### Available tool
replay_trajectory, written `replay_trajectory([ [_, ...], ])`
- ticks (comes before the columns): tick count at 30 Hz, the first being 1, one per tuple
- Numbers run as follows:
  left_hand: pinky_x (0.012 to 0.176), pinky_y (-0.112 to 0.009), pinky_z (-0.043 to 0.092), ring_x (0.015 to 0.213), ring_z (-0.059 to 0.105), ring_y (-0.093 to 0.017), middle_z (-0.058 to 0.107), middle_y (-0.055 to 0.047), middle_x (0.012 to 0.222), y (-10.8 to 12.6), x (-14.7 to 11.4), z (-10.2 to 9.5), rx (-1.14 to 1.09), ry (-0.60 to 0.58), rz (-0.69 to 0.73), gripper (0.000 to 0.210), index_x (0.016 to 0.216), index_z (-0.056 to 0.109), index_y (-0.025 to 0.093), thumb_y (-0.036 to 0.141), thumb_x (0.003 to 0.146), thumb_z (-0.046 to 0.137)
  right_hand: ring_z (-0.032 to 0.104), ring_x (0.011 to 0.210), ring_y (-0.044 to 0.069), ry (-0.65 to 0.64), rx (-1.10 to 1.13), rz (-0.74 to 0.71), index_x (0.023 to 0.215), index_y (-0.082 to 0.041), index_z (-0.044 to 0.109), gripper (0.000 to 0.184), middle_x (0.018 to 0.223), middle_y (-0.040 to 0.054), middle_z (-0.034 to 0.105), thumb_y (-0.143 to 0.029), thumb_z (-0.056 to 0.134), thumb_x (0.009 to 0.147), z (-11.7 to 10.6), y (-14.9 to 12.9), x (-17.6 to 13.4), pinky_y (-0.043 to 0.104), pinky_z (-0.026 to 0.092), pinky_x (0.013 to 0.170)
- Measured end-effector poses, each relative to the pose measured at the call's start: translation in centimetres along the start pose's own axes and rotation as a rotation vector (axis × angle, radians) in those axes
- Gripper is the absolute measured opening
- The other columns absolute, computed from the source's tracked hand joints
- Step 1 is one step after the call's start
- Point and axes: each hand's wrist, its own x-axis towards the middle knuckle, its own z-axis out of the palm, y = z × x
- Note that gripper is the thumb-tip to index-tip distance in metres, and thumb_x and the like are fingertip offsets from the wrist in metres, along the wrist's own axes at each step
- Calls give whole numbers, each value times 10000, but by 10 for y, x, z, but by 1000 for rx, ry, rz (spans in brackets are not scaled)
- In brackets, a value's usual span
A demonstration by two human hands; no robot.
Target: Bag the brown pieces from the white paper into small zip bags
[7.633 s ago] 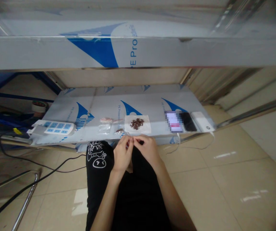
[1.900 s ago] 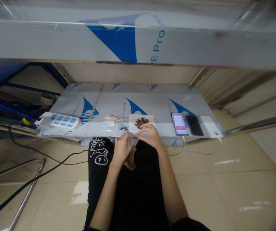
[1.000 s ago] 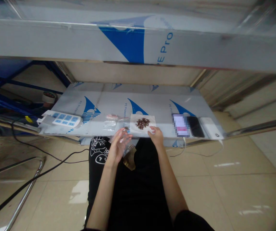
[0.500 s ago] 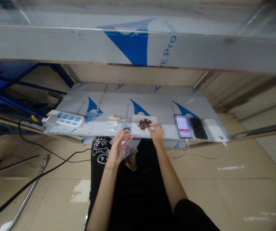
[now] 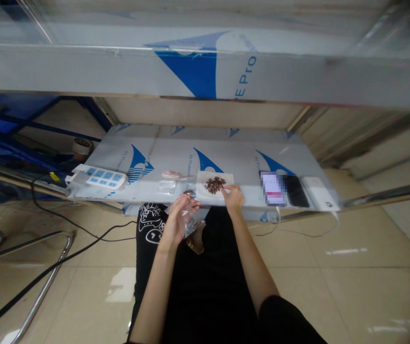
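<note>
Several small dark brown pieces (image 5: 215, 185) lie heaped on a white paper sheet (image 5: 205, 195) at the shelf's front edge. My right hand (image 5: 234, 197) is at the right side of the heap, thumb and fingertips pinched together; what they hold, if anything, is too small to make out. My left hand (image 5: 181, 215) is closed on a clear plastic bag (image 5: 191, 228) just in front of the shelf edge, over my lap. Behind the left fingers lies a clear packet with dark bits in it (image 5: 189, 192). More clear bags (image 5: 168, 185) with pinkish tops rest to its left.
On the shelf (image 5: 147, 143), a white power strip (image 5: 106, 177) lies at the left. To the right are a phone with a lit screen (image 5: 272, 187), a dark phone (image 5: 296, 191) and a white device (image 5: 318, 192) with a cable. A higher shelf (image 5: 100, 71) overhangs the back.
The fingers of my left hand have shifted slightly on the bag. My right hand stays pinched beside the brown heap, barely moved. The view has shifted a little.
</note>
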Motion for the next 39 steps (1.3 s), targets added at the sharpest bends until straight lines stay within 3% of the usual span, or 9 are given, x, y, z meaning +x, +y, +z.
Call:
replay_trajectory([
  [5, 794, -311, 477, 828, 635, -174, 613, 5, 786, 1, -1, 0, 64, -48, 31, 182, 791, 610, 177, 327, 698, 657, 613, 739, 192, -31, -24, 10, 732, -210, 714, 118, 924, 73, 646, -306, 664, 687, -6, -2, 3, 264, 435, 606],
  [10, 832, -311, 445, 847, 603, -195, 632, -52, 782, -1, -1, -1, 442, -236, 119, 194, 710, 627, 150, 343, 719, 640, 592, 672, 161, -47, 145, -64, 639, -240, 698, 138, 848, 27, 658, -373, 701, 602, -31, -24, -11, 262, 459, 607],
  [13, 761, -262, 445, 745, 588, -154, 630, -33, 748, -5, 0, -3, 670, -300, 103, 168, 731, 632, 158, 323, 706, 653, 555, 599, 115, -212, 361, -289, 697, -220, 705, 150, 892, 28, 643, -353, 678, 633, -59, -45, -28, 262, 475, 619],
  [17, 646, -216, 431, 644, 552, -112, 619, -6, 733, -13, 3, -9, 840, -309, 97, 162, 784, 637, 161, 298, 699, 644, 585, 823, 154, -473, 497, -581, 743, -218, 708, 112, 943, 34, 611, -302, 684, 672, -94, -65, -47, 280, 467, 733],
  [20, 637, -216, 423, 658, 541, -118, 614, -9, 739, -18, 6, -13, 913, -370, 123, 157, 824, 640, 146, 244, 704, 618, 579, 870, 155, -630, 457, -677, 790, -250, 717, 106, 980, 21, 599, -253, 686, 689, -105, -70, -52, 295, 452, 777],
  [24, 645, -231, 425, 713, 546, -146, 626, -31, 798, -21, 8, -17, 951, -435, 137, 213, 882, 650, 137, 242, 703, 603, 577, 883, 153, -746, 449, -710, 835, -273, 719, 149, 995, 19, 606, -199, 666, 717, -103, -70, -54, 297, 446, 780],
  [29, 655, -236, 422, 706, 542, -147, 629, -26, 781, -20, 9, -20, 965, -443, 137, 218, 865, 660, 133, 259, 696, 604, 578, 860, 144, -780, 411, -712, 833, -277, 719, 178, 991, 14, 602, -163, 667, 706, -102, -71, -54, 287, 443, 773],
  [39, 578, -211, 406, 625, 529, -119, 633, -25, 732, -19, 7, -15, 931, -452, 87, 188, 811, 661, 131, 280, 713, 601, 575, 848, 145, -700, 330, -709, 844, -264, 710, 134, 999, 13, 596, -208, 639, 745, -102, -74, -57, 275, 442, 734],
])
